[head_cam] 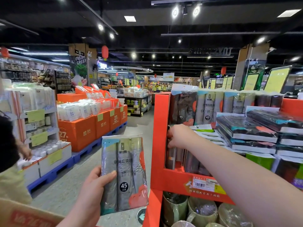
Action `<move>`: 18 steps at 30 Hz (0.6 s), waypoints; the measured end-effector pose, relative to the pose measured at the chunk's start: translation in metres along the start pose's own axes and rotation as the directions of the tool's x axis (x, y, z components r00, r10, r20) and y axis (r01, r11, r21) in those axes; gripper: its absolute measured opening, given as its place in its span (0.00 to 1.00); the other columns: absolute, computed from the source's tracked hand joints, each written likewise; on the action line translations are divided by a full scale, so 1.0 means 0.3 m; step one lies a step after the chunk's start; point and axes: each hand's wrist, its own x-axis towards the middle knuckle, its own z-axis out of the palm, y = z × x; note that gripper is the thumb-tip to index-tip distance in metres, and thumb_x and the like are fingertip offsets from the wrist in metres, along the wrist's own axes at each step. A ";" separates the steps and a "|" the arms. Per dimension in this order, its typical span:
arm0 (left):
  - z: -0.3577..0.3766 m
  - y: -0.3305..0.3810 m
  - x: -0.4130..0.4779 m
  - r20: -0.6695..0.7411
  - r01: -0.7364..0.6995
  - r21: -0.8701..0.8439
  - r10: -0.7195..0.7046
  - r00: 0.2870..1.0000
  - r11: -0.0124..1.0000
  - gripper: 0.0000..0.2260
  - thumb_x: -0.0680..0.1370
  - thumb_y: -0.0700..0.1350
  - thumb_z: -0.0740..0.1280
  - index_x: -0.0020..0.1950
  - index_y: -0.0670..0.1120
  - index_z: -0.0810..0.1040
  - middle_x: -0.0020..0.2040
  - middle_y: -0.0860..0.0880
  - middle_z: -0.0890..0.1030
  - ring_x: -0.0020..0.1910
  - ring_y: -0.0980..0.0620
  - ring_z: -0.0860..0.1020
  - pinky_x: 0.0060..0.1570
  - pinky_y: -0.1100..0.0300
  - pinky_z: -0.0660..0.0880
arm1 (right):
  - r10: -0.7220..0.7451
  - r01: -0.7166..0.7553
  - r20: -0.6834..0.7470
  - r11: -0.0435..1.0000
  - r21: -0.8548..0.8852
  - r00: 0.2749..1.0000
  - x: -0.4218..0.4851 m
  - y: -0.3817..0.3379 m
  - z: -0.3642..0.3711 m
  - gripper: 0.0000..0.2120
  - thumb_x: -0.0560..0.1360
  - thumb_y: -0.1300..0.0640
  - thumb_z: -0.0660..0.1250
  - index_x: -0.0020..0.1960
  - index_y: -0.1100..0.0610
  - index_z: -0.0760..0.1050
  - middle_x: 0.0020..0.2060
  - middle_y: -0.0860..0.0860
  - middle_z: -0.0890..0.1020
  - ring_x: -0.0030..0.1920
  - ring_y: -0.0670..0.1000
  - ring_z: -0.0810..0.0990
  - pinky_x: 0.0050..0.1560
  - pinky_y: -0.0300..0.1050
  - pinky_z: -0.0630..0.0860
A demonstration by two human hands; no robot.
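Pack handling: left hand (pixel 91 185) clasps grey pack (pixel 124 174) upright beside orange shelf (pixel 158 128); right hand (pixel 178 136) curls round shelved pack (pixel 170 158). Tugging it askew could topple tight-packed neighbours.

One wide-angle camera, worn on the head, is looking forward and slightly down along a shop aisle. It is sitting close to the orange display stand (pixel 159 122), near enough that the right hand (pixel 177 136) is reaching into it. The stand is filling the frame's right half. Left of the stand, the aisle floor (pixel 141 125) is receding into the distance.
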 end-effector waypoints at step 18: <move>0.142 -0.005 -0.031 0.234 0.012 -0.035 -0.003 0.972 0.999 0.14 0.72 0.36 0.65 0.57 0.40 0.75 0.46 0.39 0.84 0.42 0.42 0.83 0.42 0.49 0.78 | 0.019 0.109 -0.213 0.810 0.576 0.977 -0.235 0.049 -0.170 0.12 0.78 0.53 0.63 0.60 0.53 0.78 0.55 0.49 0.80 0.52 0.48 0.77 0.52 0.40 0.71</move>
